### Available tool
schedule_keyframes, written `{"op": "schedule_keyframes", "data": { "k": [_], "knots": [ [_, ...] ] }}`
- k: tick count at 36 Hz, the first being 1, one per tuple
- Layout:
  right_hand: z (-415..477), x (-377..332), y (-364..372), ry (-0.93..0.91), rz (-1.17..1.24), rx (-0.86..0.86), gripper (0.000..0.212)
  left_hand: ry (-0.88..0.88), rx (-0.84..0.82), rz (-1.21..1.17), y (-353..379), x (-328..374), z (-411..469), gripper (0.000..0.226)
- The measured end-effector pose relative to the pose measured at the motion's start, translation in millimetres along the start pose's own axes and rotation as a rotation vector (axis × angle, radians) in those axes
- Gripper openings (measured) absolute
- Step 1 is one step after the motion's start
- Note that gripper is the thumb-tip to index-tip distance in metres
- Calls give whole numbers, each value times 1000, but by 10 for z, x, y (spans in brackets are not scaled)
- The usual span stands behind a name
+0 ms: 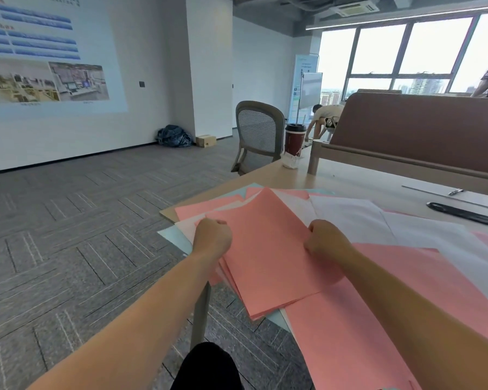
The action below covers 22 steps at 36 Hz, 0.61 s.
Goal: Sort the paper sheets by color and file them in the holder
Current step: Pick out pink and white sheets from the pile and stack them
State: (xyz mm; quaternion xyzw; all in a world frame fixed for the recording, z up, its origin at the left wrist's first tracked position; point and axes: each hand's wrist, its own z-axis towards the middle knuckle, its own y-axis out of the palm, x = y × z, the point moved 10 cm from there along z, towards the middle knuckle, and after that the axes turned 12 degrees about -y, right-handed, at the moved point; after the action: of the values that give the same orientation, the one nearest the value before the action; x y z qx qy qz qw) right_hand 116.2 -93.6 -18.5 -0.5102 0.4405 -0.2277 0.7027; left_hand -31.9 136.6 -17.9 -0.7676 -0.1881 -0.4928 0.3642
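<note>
A stack of pink sheets (268, 249) lies tilted at the near left corner of the table (293, 170), its lower end hanging over the edge. My left hand (213, 235) grips the stack's left edge with curled fingers. My right hand (326, 237) grips its right edge the same way. More pink sheets (378, 319) are spread under my right arm. White sheets (358, 218) lie to the right and pale blue sheets (175, 237) peek out beneath on the left. No holder is plainly visible.
A brown desk divider (420, 130) runs along the table's far side. A dark red cup (294, 139) and a small white cup (290, 163) stand at the far corner, next to a grey mesh chair (258, 133). A black strap (462, 213) lies at right. People are in the background.
</note>
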Motion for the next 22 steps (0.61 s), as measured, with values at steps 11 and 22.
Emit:
{"op": "schedule_keyframes", "data": {
  "k": [11, 22],
  "knots": [
    [-13, 82, -10, 35, 69, 47, 11, -141, -65, -210, -34, -124, -63, 29],
    [-219, 134, -240, 16, 300, 146, 22, -73, -184, -123, 376, -188, -57, 56]
  ]
}}
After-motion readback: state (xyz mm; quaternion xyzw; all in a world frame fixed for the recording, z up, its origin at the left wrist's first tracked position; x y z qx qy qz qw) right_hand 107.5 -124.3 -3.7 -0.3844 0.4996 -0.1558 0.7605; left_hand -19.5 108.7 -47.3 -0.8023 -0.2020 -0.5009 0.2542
